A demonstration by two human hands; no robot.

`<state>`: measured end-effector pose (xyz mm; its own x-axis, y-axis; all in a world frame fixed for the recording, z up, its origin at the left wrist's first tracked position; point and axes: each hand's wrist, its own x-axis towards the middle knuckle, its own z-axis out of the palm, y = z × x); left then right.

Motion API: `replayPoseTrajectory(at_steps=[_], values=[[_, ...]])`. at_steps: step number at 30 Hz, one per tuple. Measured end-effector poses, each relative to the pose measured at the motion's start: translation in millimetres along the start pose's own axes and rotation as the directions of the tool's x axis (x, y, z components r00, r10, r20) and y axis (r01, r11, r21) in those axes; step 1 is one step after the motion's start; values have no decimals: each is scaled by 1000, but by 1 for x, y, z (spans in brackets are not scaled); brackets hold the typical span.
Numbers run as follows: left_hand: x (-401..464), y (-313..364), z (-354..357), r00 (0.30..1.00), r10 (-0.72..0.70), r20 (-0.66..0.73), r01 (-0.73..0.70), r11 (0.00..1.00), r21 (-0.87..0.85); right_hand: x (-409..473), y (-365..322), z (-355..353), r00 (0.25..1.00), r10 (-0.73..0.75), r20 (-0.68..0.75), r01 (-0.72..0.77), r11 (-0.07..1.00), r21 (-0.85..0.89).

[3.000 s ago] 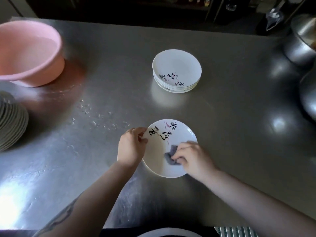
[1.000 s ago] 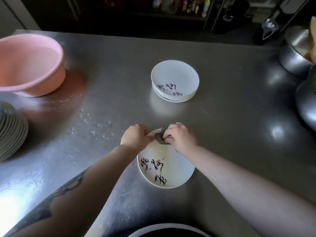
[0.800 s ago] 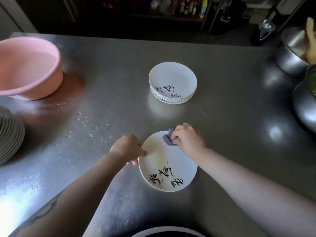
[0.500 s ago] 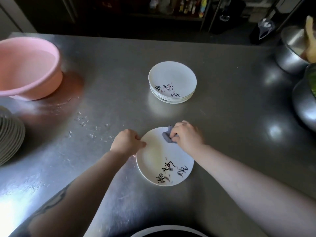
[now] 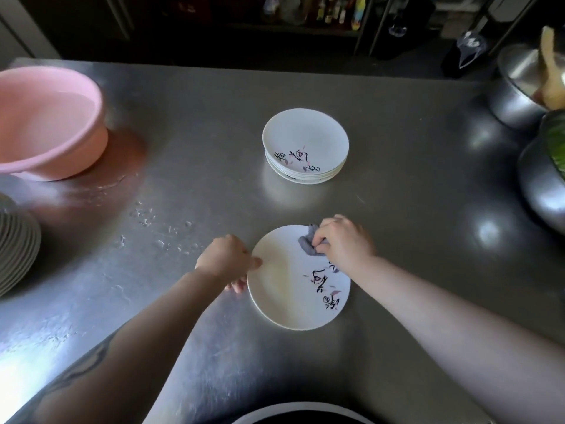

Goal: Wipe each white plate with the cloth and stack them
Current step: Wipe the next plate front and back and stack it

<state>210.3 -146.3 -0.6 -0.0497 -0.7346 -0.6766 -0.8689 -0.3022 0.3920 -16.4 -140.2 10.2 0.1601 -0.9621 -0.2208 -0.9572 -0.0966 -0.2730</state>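
A white plate [image 5: 284,295] with black calligraphy lies on the steel table in front of me. My left hand [image 5: 224,261] pinches its left rim. My right hand [image 5: 344,241] presses a small grey cloth [image 5: 307,243] onto the plate's far rim. Further back stands a stack of white plates [image 5: 305,145] with the same lettering.
A pink basin [image 5: 46,123] sits at the far left, with a second stack of plates [image 5: 15,243] at the left edge. Metal bowls [image 5: 516,90] stand at the right. Water drops [image 5: 159,231] dot the steel table [image 5: 412,209]. A dark round rim [image 5: 299,413] shows at the bottom.
The plate has been turned under the cloth: its lettering went from the far side round to the near right. My right hand has stayed at the far rim with the cloth.
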Motion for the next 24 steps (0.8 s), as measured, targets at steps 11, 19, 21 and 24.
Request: replayPoseTrajectory(at_steps=[11, 19, 21, 24], values=[[6, 10, -4, 997, -27, 66, 26, 1000, 17, 6, -4, 4, 1000, -4, -23, 5, 999, 49], [10, 34, 0, 937, 195, -290, -138, 969, 204, 14, -27, 19, 998, -65, -2, 65, 994, 90], [11, 30, 1, 959, 135, -248, -122, 990, 68, 15, -26, 19, 997, -81, -19, 83, 993, 84], [7, 14, 5, 980, 69, -188, -86, 993, -86, 14, -10, 9, 1000, 3, -25, -2, 999, 33]])
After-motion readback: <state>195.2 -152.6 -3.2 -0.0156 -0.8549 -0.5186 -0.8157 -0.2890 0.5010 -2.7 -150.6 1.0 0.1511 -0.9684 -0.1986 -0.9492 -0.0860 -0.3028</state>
